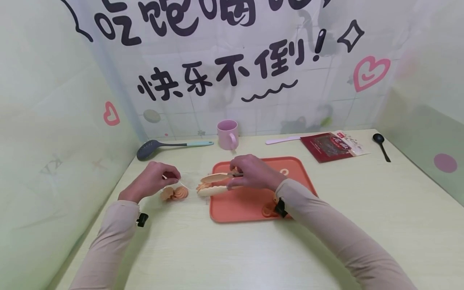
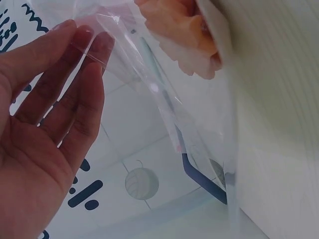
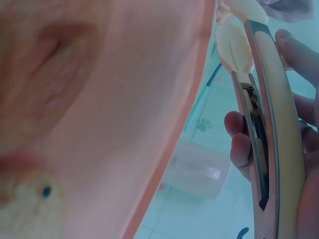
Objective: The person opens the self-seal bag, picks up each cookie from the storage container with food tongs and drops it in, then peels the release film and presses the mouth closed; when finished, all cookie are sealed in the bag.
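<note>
On the left, my left hand [image 1: 154,182] pinches the edge of a clear plastic bag [image 2: 149,87] between thumb and fingertips. Swirled cookies [image 1: 180,193] lie in or under the bag on the table; which of the two I cannot tell. My right hand [image 1: 253,173] grips cream-coloured tongs [image 3: 284,99] over the left side of an orange-red tray [image 1: 235,211]. Their tips hold another swirled cookie [image 1: 204,186] near the bag's mouth. On the tray sit a pale ring-shaped piece [image 1: 284,172] and a brown cookie [image 1: 269,209], partly covered by the right wrist.
Along the back stand a pink mug [image 1: 227,135] and a slotted turner [image 1: 148,150] with a pale blue handle. A pink-handled utensil [image 1: 282,140], a red food packet [image 1: 326,147] and a black spoon [image 1: 378,140] lie at the back right. Printed sheets line the walls.
</note>
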{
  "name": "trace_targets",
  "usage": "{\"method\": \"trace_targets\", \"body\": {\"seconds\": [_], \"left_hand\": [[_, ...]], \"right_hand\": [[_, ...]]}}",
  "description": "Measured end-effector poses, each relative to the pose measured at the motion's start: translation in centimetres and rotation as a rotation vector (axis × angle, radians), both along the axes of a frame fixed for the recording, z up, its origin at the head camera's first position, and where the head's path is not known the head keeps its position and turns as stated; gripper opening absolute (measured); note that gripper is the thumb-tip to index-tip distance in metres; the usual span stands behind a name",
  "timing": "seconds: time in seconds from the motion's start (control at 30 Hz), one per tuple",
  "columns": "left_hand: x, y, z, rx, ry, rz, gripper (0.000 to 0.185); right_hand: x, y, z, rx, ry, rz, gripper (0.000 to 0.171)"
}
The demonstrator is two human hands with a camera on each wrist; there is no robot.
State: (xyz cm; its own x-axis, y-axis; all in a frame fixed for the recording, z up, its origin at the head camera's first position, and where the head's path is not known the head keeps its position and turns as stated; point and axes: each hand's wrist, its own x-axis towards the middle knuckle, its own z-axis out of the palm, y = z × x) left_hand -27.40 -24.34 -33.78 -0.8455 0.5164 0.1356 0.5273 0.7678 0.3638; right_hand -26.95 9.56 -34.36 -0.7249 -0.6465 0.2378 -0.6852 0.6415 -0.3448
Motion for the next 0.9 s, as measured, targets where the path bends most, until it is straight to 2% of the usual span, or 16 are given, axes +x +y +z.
{"method": "trace_targets", "body": {"seconds": [0.23, 0.53, 0.63, 0.9], "left_hand": [[0.1, 0.1, 0.2, 0.010, -0.002, -0.018, 0.007], [0.1, 0.0, 0.0, 0.001, -0.018, -0.004, 0.008], [0.1, 0.0, -0.1, 0.000, -0.012, 0.003, 0.008], [0.3, -0.4, 0.0, 0.011, -0.010, -0.011, 0.007]], "right_hand": [[-0.2, -1.0, 0.0, -0.007, 0.020, 0.028, 0.045], [-0.3, -2.8, -0.5, -0.022, -0.004, 0.026, 0.042], [-0.3, -3.2, -0.7, -0.036, 0.013, 0.038, 0.039], [-0.4, -3.2, -1.0, -0.060, 0.023, 0.023, 0.040]]}}
